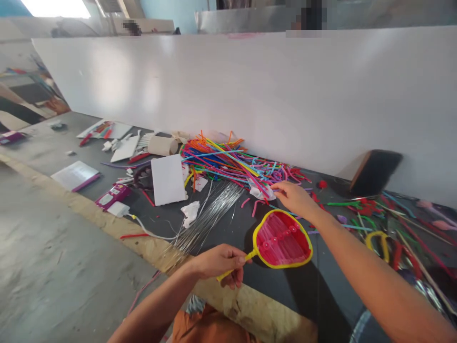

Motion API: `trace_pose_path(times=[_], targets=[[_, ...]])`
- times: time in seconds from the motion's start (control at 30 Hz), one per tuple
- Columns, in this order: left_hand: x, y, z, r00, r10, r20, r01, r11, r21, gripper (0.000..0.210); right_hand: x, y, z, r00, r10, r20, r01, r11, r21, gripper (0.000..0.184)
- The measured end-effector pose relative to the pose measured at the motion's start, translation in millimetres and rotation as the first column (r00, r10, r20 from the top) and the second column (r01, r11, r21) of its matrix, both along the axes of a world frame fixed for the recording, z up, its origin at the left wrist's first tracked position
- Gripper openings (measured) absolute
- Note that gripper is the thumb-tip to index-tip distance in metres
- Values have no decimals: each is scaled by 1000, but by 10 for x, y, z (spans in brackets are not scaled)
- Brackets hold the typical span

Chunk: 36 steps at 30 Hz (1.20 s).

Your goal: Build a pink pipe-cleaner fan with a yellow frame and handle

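Observation:
My left hand (pixel 226 264) is closed around the yellow handle of a fan-shaped pipe-cleaner piece (pixel 282 240). A fuzzy yellow edge runs around its pink and red middle, and a row of small pink round bits crosses it. My right hand (pixel 289 196) reaches to the near edge of a heap of coloured pipe cleaners (pixel 228 159). Its thumb and forefinger are pinched beside a crumpled white paper (pixel 261 190); what lies between them, if anything, is too small to make out. The fan-shaped piece hangs above the dark table, below my right forearm.
A white panel (pixel 228 85) stands along the table's back. Thin silvery wires (pixel 214 209) lie left of centre, near a white card (pixel 167 180), a purple box (pixel 113 195) and a cardboard roll (pixel 162 146). A phone (pixel 376 171) leans at right, above scattered pipe cleaners and sticks.

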State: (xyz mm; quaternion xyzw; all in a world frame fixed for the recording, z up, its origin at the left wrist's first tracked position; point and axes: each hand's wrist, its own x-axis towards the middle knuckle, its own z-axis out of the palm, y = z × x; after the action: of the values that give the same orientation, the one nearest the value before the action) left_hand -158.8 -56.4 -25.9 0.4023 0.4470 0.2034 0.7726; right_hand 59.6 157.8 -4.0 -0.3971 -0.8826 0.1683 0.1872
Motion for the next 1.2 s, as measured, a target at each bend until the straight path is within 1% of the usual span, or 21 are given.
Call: trace_pose_path(times=[0.13, 0.23, 0.3, 0.37, 0.43, 0.5, 0.57, 0.63, 0.7, 0.8, 0.87, 0.93, 1.03, 1.1, 1.13, 1.2], targets=[[-27, 19, 11, 997, 8, 81, -5, 999, -40, 53, -433, -25, -34, 986, 164, 19, -163, 986, -15, 20], [-52, 20, -16, 988, 32, 149, -24, 998, -59, 52, -610, 6, -116, 974, 224, 42, -223, 974, -30, 19], [-63, 18, -34, 985, 47, 166, -37, 997, -64, 52, -637, 66, -184, 979, 195, 59, -194, 981, -19, 20], [-66, 18, -49, 985, 36, 170, -24, 997, -69, 54, -634, 134, -229, 989, 132, 70, -132, 991, 5, 23], [-64, 18, -65, 982, 7, 187, 6, 998, -67, 55, -676, 170, -225, 993, 94, 70, -96, 995, 27, 25], [-61, 20, -87, 980, -17, 200, 29, 998, -55, 54, -829, 143, -170, 991, 123, 60, -125, 991, 40, 27], [-59, 20, -113, 978, -30, 205, 39, 998, -42, 52, -1110, 54, -91, 977, 210, 46, -212, 976, 40, 30], [-59, 20, -137, 975, -34, 218, 44, 998, -42, 52, -1476, -63, -25, 947, 320, 35, -321, 947, 30, 33], [-60, 22, -149, 969, -21, 247, 36, 998, -56, 54, -1853, -168, -2, 919, 393, 34, -393, 919, 14, 38], [-61, 24, -136, 961, -3, 276, 23, 997, -72, 59, -2289, -263, -49, 906, 421, 47, -420, 907, -15, 45], [-61, 22, -116, 965, 3, 263, 14, 998, -61, 60, -2447, -289, -99, 908, 415, 59, -414, 910, -28, 44], [-64, 16, -100, 973, -5, 232, 15, 999, -42, 58, -2501, -289, -128, 911, 407, 70, -405, 914, -34, 41], [-78, 3, -100, 983, -32, 181, 34, 999, -11, 55, -2405, -199, -85, 916, 393, 81, -392, 920, -28, 35], [-90, -4, -103, 988, -43, 151, 44, 999, 1, 53, -2217, -42, -3, 932, 353, 84, -353, 935, -9, 30], [-95, -7, -102, 989, -52, 141, 52, 999, 3, 52, -2083, 68, 45, 946, 313, 86, -315, 949, 5, 28], [-102, -10, -87, 989, -82, 127, 83, 997, -3, 52, -1741, 330, 131, 978, 187, 92, -190, 981, 32, 28]])
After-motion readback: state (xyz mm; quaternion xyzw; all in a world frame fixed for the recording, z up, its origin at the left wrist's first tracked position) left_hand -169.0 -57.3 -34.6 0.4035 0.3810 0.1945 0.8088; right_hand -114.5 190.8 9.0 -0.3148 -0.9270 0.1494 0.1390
